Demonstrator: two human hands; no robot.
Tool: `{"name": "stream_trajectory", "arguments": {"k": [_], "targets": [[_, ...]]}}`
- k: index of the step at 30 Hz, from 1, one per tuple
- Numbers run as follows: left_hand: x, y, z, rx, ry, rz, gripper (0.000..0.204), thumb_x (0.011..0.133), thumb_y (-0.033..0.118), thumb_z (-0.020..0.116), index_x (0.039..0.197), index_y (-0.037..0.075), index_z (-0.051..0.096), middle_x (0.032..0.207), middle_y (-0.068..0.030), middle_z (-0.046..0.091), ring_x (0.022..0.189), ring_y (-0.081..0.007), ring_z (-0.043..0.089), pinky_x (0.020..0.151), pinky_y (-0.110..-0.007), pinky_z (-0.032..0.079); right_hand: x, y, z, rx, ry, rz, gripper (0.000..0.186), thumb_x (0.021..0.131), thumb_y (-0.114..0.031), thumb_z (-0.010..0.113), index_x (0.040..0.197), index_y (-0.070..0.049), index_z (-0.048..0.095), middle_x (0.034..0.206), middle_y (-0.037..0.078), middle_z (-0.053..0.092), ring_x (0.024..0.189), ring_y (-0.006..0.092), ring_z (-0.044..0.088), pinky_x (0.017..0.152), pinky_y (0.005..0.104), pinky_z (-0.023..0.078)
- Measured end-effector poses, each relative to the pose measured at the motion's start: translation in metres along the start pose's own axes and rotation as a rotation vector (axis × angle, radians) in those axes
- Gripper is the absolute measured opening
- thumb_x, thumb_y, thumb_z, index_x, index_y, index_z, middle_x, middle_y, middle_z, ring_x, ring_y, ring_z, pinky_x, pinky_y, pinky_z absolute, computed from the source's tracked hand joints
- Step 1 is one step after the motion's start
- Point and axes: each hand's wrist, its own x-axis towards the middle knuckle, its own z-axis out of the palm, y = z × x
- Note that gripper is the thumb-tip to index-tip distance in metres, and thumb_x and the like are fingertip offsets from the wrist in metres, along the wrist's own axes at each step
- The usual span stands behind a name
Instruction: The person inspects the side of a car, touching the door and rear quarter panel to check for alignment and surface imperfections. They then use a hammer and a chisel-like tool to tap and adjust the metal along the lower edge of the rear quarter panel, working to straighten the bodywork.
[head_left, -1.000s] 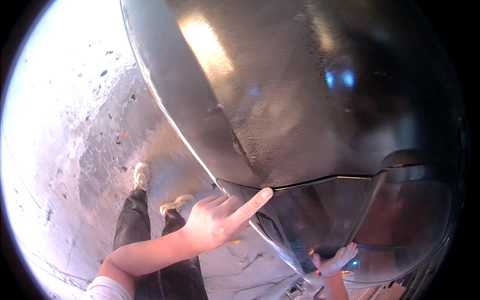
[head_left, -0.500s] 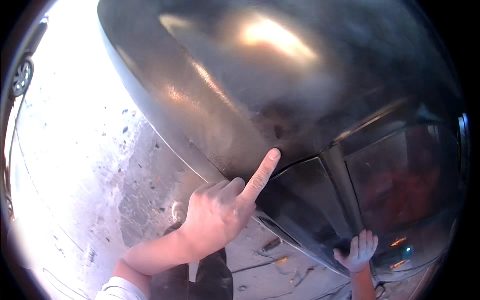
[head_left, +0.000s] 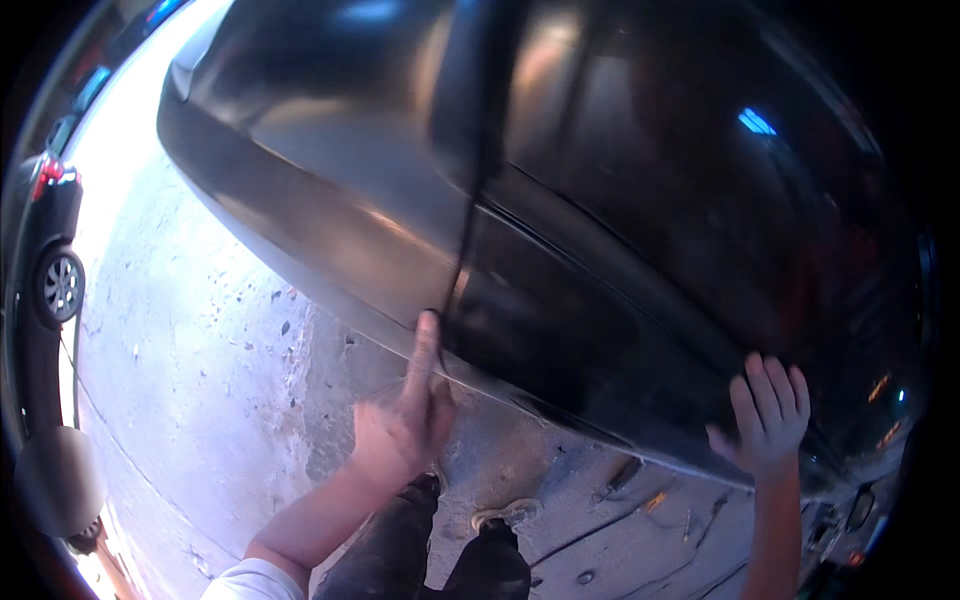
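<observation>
One dark, glossy car body (head_left: 330,215), arching from ten o'clock through twelve to four. Left hand (head_left: 398,428), seven o'clock — holding nothing, index finger straight beside the panel seam (head_left: 463,260), the rest curled and blurred; contact I cannot tell. Right hand (head_left: 770,425), four o'clock — fingers loosely spread against the car's side, gripping nothing. Parked car (head_left: 58,215), nine o'clock; grey floor (head_left: 220,330), eight.
</observation>
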Motion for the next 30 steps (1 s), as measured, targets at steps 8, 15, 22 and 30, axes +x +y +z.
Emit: {"name": "stream_trajectory", "arguments": {"k": [8, 15, 22, 30], "targets": [[-0.178, -0.046, 0.079, 0.088, -0.564, -0.16, 0.046, 0.084, 0.021, 0.062, 0.129, 0.013, 0.054, 0.074, -0.0087, 0.062, 0.069, -0.0289, 0.063, 0.063, -0.044, 0.051, -0.032, -0.147, 0.03, 0.453, 0.199, 0.383, 0.07, 0.083, -0.052, 0.062, 0.136, -0.007, 0.051, 0.146, 0.021, 0.041, 0.138, 0.0358, 0.035, 0.109, 0.0533, 0.03], [-0.385, -0.039, 0.119, 0.022, -0.929, -0.033, 0.02, 0.084, 0.03, 0.064, 0.076, 0.012, 0.068, 0.074, -0.0142, 0.067, 0.071, -0.0345, 0.066, 0.064, -0.048, 0.05, -0.216, -0.415, 0.011, 1.12, -0.327, 0.792, 0.066, 0.085, -0.042, 0.062, 0.133, 0.001, 0.047, 0.141, 0.025, 0.043, 0.128, 0.0374, 0.044, 0.103, 0.0432, 0.039], [-0.453, 0.057, 0.178, 0.194, -1.195, 0.008, 0.032, 0.086, 0.038, 0.067, 0.075, 0.009, 0.068, 0.07, -0.0114, 0.066, 0.065, -0.0324, 0.064, 0.06, -0.042, 0.05, -0.4, -0.594, -0.064, 1.461, -0.635, 1.418, 0.056, 0.088, -0.046, 0.059, 0.123, -0.002, 0.056, 0.119, 0.022, 0.059, 0.105, 0.0377, 0.059, 0.093, 0.0453, 0.046], [-0.537, 0.158, 0.25, -0.374, -1.005, 0.178, 0.05, 0.091, 0.022, 0.059, 0.135, 0.002, 0.046, 0.132, -0.0202, 0.051, 0.125, -0.035, 0.048, 0.105, -0.041, 0.036, -0.426, -0.661, -0.039, 2.179, 0.636, 2.465, 0.068, 0.092, -0.059, 0.041, 0.136, -0.007, 0.042, 0.127, 0.017, 0.053, 0.114, 0.0327, 0.051, 0.098, 0.0439, 0.039]]}}
